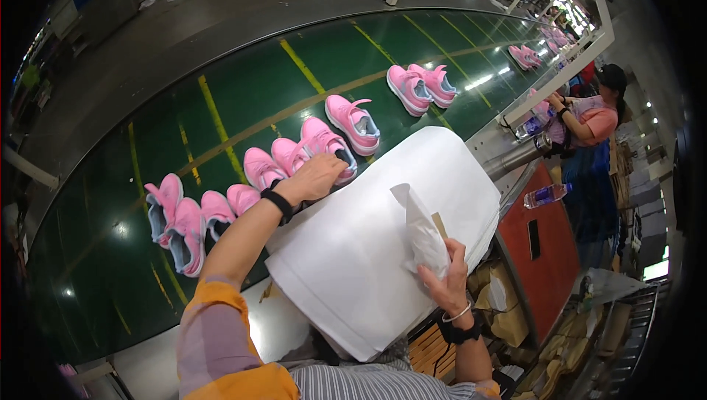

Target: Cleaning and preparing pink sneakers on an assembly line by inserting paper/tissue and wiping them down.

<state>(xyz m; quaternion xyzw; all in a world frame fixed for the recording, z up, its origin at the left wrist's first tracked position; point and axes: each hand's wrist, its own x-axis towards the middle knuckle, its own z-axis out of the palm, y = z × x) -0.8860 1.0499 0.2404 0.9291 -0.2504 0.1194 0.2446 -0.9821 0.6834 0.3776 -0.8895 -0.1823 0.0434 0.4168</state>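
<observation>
My left hand reaches over the green belt, its fingers closed at the collar of a pink sneaker. The fingertips are partly hidden at the shoe's opening. In my right hand is a loosely folded sheet of white paper, pinched between thumb and fingers. A narrow brown strip shows behind the sheet. Below both hands lies a stack of large white paper. Another pink sneaker sits just beyond my left hand, and several more stand in a row to its left.
The green conveyor belt with yellow lines curves across the far side. A pair of pink sneakers stands farther along it. At right, a red board carries a phone and a bottle. A co-worker stands beyond.
</observation>
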